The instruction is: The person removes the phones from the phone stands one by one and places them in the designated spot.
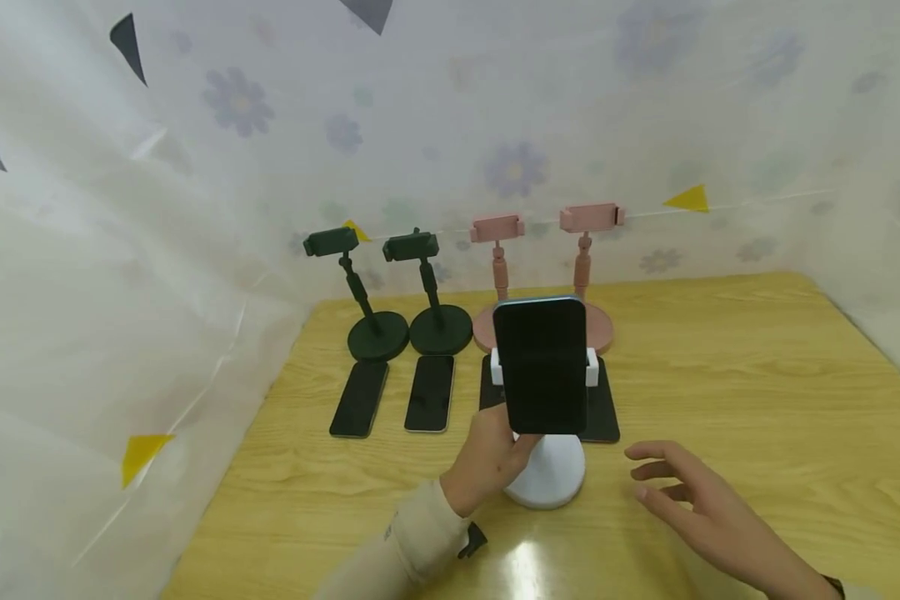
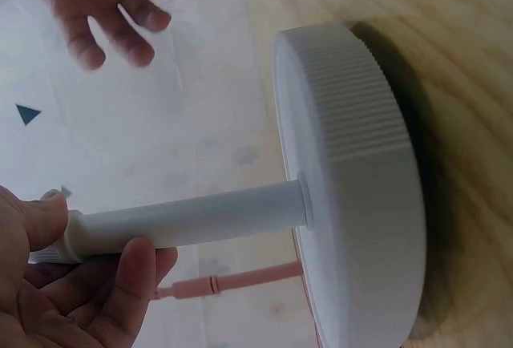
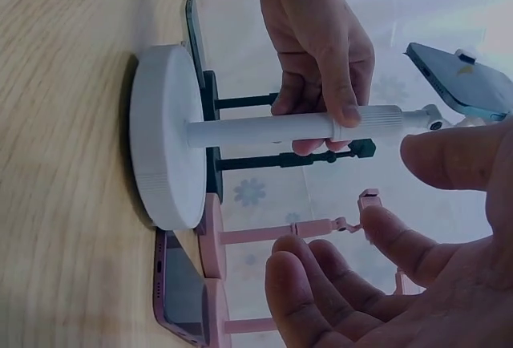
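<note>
On the far left of the counter [image 1: 720, 350] you have two dark green stands [image 1: 377, 333], each with a black phone [image 1: 359, 398] lying flat in front of it, and to their right two pink stands [image 1: 585, 250] at the back.

Your left hand [image 1: 487, 458] is the nearer one: its fingers [image 3: 341, 83] curl round the upright post of the white stand [image 1: 547, 479], thumb on one side and fingertips on the other, just under the clamp. The stand sits on its round base near the front middle of the counter, post vertical. A dark phone [image 1: 542, 364] is clipped in the clamp, long axis upright and screen towards you, right above your left hand.

Your right hand [image 1: 701, 508] hovers just right of the base, apart from it, fingers spread and relaxed, holding nothing. The stand lies to the left of those fingertips.

No brand, label or writing is readable on any phone or stand.
</note>
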Demonstrator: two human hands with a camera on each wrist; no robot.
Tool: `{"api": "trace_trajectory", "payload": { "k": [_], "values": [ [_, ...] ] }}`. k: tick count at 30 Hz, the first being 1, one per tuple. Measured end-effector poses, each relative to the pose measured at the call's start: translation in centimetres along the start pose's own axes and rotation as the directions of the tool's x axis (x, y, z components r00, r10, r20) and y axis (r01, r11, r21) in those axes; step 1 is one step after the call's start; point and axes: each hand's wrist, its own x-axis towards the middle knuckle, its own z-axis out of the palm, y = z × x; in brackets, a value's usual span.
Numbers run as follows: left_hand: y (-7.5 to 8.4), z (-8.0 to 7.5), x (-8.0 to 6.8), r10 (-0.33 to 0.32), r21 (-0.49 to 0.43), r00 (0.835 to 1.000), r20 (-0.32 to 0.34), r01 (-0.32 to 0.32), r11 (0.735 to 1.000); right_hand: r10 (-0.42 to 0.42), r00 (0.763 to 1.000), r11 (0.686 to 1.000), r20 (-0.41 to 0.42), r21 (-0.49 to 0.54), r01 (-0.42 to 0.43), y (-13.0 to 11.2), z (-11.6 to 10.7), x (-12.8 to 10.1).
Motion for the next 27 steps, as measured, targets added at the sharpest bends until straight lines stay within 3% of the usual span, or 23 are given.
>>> {"api": "trace_trajectory", "payload": {
  "k": [9,14,21,24,27],
  "values": [
    [1.1,0.9,-0.8,0.042,0.041,0.998,0.043,-0.044,0.998,-0.081,0.996,0.997,-0.04,-0.004,0.081,-0.7,-0.6,0.6],
    [1.1,1.1,-1.0,0.034,0.008,0.998,0.044,-0.034,0.999,-0.157,0.985,0.988,-0.077,-0.011,0.157,-1.3,-0.7,0.8],
    [0.8,0.9,-0.8,0.068,-0.002,0.995,0.079,-0.068,0.998,-0.178,0.982,0.984,-0.066,0.018,0.179,-1.7,-0.7,0.9],
    [0.6,0.8,-0.6,0.069,-0.044,0.992,0.109,-0.064,0.997,-0.177,0.982,0.984,-0.066,0.02,0.179,-1.9,-0.7,1.0],
    [0.4,0.8,-0.3,0.074,-0.147,0.988,0.136,-0.054,0.988,-0.169,0.984,0.985,-0.059,0.02,0.171,-2.1,-0.7,1.0]
  ]
}}
